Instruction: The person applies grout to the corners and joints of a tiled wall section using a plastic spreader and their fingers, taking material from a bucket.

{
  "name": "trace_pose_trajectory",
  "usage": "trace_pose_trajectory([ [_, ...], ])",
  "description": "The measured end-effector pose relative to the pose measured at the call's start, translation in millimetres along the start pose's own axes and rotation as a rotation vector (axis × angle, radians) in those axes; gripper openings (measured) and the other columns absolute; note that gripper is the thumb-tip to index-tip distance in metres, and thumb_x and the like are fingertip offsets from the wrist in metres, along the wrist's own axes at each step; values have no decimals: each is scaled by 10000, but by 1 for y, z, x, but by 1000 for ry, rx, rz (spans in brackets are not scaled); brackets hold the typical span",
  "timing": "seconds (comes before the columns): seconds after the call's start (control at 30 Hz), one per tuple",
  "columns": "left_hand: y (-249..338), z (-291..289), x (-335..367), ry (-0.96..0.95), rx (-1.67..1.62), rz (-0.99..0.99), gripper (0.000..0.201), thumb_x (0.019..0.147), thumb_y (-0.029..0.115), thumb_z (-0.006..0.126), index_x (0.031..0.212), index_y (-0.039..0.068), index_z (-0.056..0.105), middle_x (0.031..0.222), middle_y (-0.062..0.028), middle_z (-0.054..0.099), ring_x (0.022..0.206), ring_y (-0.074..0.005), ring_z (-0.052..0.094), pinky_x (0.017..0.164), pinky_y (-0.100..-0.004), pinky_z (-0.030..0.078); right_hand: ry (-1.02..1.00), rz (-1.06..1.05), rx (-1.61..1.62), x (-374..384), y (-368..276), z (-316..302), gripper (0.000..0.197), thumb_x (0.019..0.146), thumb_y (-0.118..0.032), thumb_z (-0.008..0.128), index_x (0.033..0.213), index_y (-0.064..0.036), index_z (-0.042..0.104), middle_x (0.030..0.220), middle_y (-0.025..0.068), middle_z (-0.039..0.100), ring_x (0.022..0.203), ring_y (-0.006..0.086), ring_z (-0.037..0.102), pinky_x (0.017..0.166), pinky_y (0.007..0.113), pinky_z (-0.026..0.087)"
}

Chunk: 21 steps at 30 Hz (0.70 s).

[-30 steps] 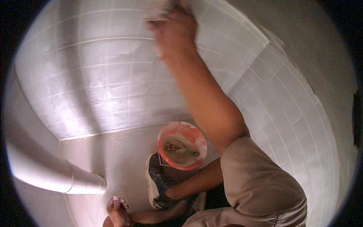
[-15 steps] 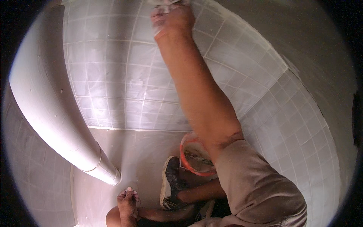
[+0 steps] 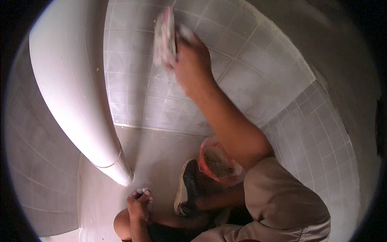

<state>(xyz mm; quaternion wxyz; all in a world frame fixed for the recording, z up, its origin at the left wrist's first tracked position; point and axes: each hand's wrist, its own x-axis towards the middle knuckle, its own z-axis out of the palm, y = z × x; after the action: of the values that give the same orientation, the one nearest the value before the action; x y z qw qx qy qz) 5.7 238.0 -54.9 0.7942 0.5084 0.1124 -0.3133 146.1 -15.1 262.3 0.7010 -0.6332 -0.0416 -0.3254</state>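
My right hand (image 3: 191,56) reaches up along the tiled wall (image 3: 161,101), its fingers closed on a whitish rag (image 3: 164,42) with pink or red streaks. Motion blurs the rag, which lies close to or against the tiles; I cannot tell its fold. Low on the left, my left hand (image 3: 140,201) rests by my bent knee. Its fingers are curled with the thumb pressed on them, and whitish residue marks the fingertips. Whether anything is inside that hand is hidden.
A thick white pipe (image 3: 76,80) runs down to the floor on my left. Beside my dark shoe (image 3: 188,187) stands an orange-red bucket (image 3: 203,163) with greyish-brown material inside, partly behind my right arm. Another tiled wall (image 3: 318,137) meets this one at the right.
My right hand has come down the wall with the rag, which now shows more fully. The view has shifted a little; my left hand stays curled by the knee.
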Motion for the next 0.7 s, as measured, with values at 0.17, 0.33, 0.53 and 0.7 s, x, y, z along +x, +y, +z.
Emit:
trace_pose_trajectory([
  [0.17,12,15,-10,-13,145,-12,48,876,60,660,884,22,632,771,-48,626,619,-141,565,570,-253,455,222,308,-303,-132,24,-125,221,948,-168,573,1096,-21,647,899,41,653,741,127,608,611,289,487],
  [0.33,9,20,-22,-61,126,61,30,916,60,634,925,32,634,778,-37,621,626,-114,553,576,-230,439,522,459,-384,-237,9,-206,248,909,-107,623,1132,0,648,986,69,682,847,134,639,717,284,522],
  [0.53,8,82,-33,-265,359,199,138,924,155,657,971,26,649,735,-16,601,637,-110,537,574,-242,410,478,494,-949,-302,13,-264,234,907,-156,654,1062,18,670,963,91,689,857,154,644,755,299,509],
  [0.7,-20,129,-32,-359,610,725,125,923,31,600,1043,-4,614,803,-64,578,700,-123,521,622,-263,439,368,562,-1036,-301,12,-275,287,887,-176,669,1103,13,661,1032,109,695,898,207,665,824,326,514],
])
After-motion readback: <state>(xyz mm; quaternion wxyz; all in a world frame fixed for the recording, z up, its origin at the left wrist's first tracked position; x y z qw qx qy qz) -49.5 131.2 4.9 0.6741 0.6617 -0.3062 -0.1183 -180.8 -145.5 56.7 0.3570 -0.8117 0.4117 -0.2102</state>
